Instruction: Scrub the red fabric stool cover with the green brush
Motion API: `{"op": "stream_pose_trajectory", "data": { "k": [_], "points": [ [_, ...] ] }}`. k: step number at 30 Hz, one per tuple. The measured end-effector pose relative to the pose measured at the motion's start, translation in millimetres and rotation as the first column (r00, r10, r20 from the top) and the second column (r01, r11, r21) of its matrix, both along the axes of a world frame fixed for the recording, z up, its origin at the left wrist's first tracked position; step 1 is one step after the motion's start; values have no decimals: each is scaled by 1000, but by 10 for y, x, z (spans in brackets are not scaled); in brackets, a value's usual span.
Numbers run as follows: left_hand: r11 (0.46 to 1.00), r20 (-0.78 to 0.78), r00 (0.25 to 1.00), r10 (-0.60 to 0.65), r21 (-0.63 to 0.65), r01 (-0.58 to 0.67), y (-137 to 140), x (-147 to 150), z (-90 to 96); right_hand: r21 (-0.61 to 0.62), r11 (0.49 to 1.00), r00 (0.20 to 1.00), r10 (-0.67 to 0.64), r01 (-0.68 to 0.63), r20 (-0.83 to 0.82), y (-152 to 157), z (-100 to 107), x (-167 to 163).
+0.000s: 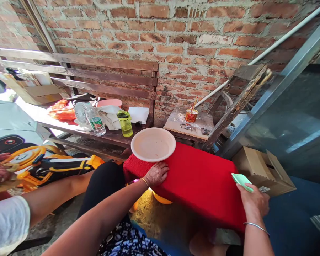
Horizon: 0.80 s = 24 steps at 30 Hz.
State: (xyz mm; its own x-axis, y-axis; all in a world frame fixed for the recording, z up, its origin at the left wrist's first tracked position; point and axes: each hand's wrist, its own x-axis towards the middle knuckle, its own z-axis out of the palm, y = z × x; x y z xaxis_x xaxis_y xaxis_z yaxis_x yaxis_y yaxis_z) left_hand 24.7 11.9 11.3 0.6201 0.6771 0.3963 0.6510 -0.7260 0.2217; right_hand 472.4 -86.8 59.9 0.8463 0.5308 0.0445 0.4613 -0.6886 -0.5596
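Observation:
My left hand point(157, 174) rests palm down on the front edge of the red cloth point(197, 174), its fingers loosely bent with nothing visible in them. Just beyond its fingers, apart from the hand, stands a wide white basin point(153, 142) with a few small specks inside. At the right end of the cloth, my right hand point(254, 202) is closed around a light green flat plastic piece point(240, 180). The far part of that piece sticks out past the fingers; what it is exactly I cannot make out.
A wooden bench point(114, 137) along the brick wall carries a green bottle point(125, 123), a water bottle point(96, 124) and a fan point(81, 113). A stool point(173, 121) holds a paper cup point(191, 115) and padlocks. At right is a cardboard box point(264, 170). Another person's hands point(0, 170) touch a yellow-black object.

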Motion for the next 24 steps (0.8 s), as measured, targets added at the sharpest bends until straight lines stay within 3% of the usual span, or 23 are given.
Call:
{"op": "stream_pose_trajectory", "data": {
  "k": [2, 5, 7, 10, 13, 15, 18, 24],
  "points": [
    [1000, 9, 1000, 1, -2, -1, -1, 8, 6, 26, 1000, 1000, -15, 15, 18, -56, 30, 39],
    [1000, 18, 1000, 2, -6, -2, 2, 13, 5, 203, 968, 988, 154, -148, -16, 25, 54, -310],
    [1000, 15, 1000, 1, -5, -1, 4, 10, 2, 308, 892, 930, 363, -332, -48, 138, 45, -720],
    [1000, 0, 1000, 2, -2, -2, 4, -3, 0, 376, 731, 771, 634, -570, -64, 298, -11, -1338],
    [1000, -2, 1000, 0, -3, 0, 2, -14, 4, 384, 636, 665, 743, -670, -69, 384, -74, -1698],
    [1000, 6, 1000, -3, -9, 3, 1, -15, 7, 380, 615, 640, 765, -691, -74, 386, -92, -1731],
    [1000, 13, 1000, 0, -19, 0, -1, -8, 16, 351, 663, 679, 728, -661, -95, 299, -83, -1500],
    [1000, 13, 1000, 0, -19, 0, -11, 12, 47, 167, 911, 910, 399, -378, -112, -116, -23, -498]
  ]
}}
